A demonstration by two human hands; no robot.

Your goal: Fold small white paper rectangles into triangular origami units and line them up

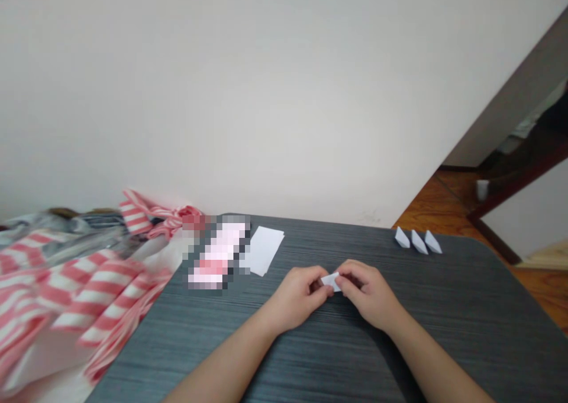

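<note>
A small folded piece of white paper (331, 281) is pinched between both hands just above the dark table (213, 344). My left hand (302, 293) grips its left end with thumb and fingers. On the right end, my right hand (368, 293) holds it in the same kind of pinch. Parts of the paper are hidden behind the fingertips. Left of the hands lies a small stack of white paper sheets (265, 250). At the table's far right stand three folded white paper pieces (418, 242) in a row, pointed in shape.
A blurred-out rectangular object (219, 255) lies on the table's left side. Beyond the left edge are red-and-white striped cloth (102, 290) and other fabrics. A pale wall (284, 107) rises behind the table. Wooden floor (426, 202) shows at right.
</note>
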